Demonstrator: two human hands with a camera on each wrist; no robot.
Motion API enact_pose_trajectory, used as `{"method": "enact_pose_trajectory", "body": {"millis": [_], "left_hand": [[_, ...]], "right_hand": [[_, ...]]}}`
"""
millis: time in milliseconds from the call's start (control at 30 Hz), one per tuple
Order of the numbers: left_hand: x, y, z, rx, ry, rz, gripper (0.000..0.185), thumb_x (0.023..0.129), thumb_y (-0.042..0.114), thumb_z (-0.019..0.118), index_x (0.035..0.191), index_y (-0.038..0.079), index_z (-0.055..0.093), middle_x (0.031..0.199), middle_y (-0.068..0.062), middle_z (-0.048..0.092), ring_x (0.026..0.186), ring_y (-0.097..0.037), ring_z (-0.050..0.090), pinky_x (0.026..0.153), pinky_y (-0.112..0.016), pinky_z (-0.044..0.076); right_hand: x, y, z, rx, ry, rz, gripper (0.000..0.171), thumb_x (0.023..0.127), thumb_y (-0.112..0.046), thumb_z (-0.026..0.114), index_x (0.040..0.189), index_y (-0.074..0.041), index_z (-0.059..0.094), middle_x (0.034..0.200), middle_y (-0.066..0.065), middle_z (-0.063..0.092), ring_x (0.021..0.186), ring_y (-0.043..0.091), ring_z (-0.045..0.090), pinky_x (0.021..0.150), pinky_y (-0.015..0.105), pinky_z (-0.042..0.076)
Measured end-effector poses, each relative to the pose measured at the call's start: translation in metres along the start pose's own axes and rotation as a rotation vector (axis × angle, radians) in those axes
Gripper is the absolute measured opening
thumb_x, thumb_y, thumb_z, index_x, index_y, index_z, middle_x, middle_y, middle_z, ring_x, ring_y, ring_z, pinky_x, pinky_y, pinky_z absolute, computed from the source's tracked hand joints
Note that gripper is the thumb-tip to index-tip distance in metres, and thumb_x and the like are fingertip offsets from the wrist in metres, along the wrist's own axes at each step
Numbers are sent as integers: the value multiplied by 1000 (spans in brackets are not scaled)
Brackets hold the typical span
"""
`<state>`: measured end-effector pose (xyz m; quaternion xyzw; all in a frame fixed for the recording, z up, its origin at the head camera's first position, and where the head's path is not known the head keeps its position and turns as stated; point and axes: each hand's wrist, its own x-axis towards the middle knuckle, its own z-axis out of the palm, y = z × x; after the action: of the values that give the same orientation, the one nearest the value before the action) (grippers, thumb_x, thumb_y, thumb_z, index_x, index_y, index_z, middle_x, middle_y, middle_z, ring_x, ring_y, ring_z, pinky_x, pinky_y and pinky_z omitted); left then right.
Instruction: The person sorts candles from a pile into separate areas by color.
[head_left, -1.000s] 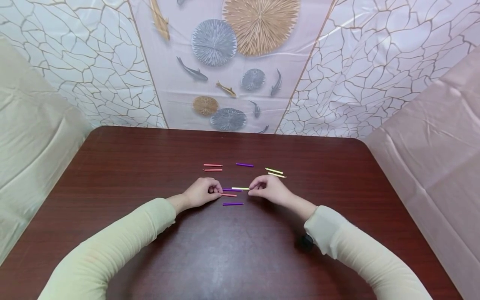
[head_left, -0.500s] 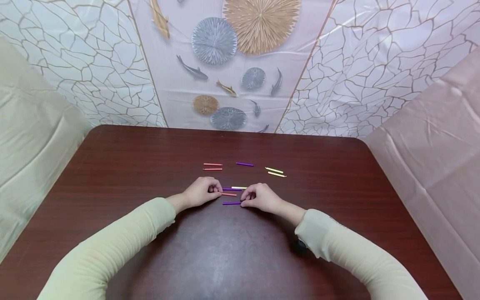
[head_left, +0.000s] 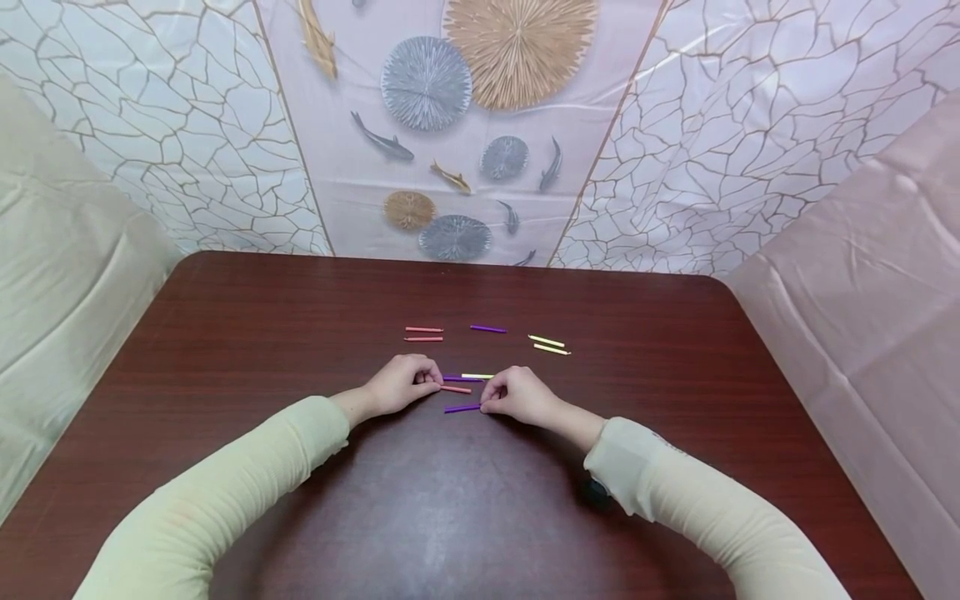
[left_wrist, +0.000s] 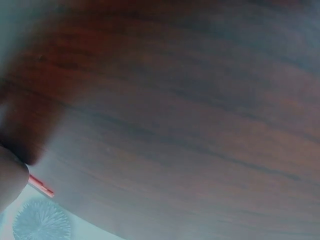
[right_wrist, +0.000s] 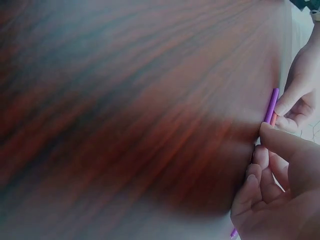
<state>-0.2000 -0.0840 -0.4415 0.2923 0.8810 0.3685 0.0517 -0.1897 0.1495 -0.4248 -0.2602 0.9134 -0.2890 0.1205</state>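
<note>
On the dark wooden table my left hand (head_left: 399, 384) pinches the left end of a slim red candle (head_left: 456, 389). Just behind it, a purple candle (head_left: 459, 378) lies with its left end at the same hand's fingers. A yellow candle (head_left: 476, 376) overlaps that purple one, its right end hidden behind my right hand (head_left: 523, 395). Thumb and fingers of the right hand pinch the right end of a nearer purple candle (head_left: 462, 408), which slants slightly. In the right wrist view this purple candle (right_wrist: 271, 106) sticks out beyond the thumb, towards the left hand (right_wrist: 299, 95).
Farther back lie two red candles (head_left: 424, 329) on the left, one purple candle (head_left: 488, 328) in the middle and two yellow candles (head_left: 547, 341) on the right. A patterned cloth (head_left: 457, 196) hangs behind the table (head_left: 247, 308).
My right hand has left the yellow candle's end, moved nearer and left, and taken hold of the nearest purple candle, tilting it slightly. The left hand has stayed in place.
</note>
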Motion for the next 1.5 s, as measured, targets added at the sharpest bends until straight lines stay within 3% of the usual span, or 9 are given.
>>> {"method": "enact_pose_trajectory", "body": {"millis": [233,600,767,1333,1500], "left_hand": [[1,-3,-9,-6,10,-20,4,85,9,65,81,9,66,74,0,60,70,-6,49,67,-20,43],[8,-13,-34,5,134,-78,4,84,7,66,80,6,66,73,-4,59,68,-10,50,65,-21,41],[11,-21,-43,23,161,-124,4,84,6,65,81,4,66,74,-6,59,68,-13,50,65,-23,41],[12,-29,-41,102,94,-182,4,85,7,64,81,6,65,76,-6,60,71,-14,53,68,-25,41],[13,-29,-38,126,111,-187,4,84,9,65,81,7,65,77,-5,60,73,-15,54,69,-26,42]], "right_hand": [[-1,-2,0,11,-8,12,6,74,-13,75,71,-11,71,62,-4,62,58,-2,46,58,15,40],[-1,-1,-1,10,-5,1,5,74,-13,75,71,-11,70,62,-4,62,59,-2,47,59,15,41],[-1,-2,-1,13,-11,10,6,74,-13,75,71,-11,70,62,-4,62,58,-2,47,59,15,41],[0,-3,-2,8,-15,2,6,74,-13,74,72,-10,70,62,-3,62,58,-3,46,59,14,40],[-1,-3,-2,11,-13,8,6,74,-13,74,72,-10,70,62,-2,62,58,-3,46,59,14,40]]}}
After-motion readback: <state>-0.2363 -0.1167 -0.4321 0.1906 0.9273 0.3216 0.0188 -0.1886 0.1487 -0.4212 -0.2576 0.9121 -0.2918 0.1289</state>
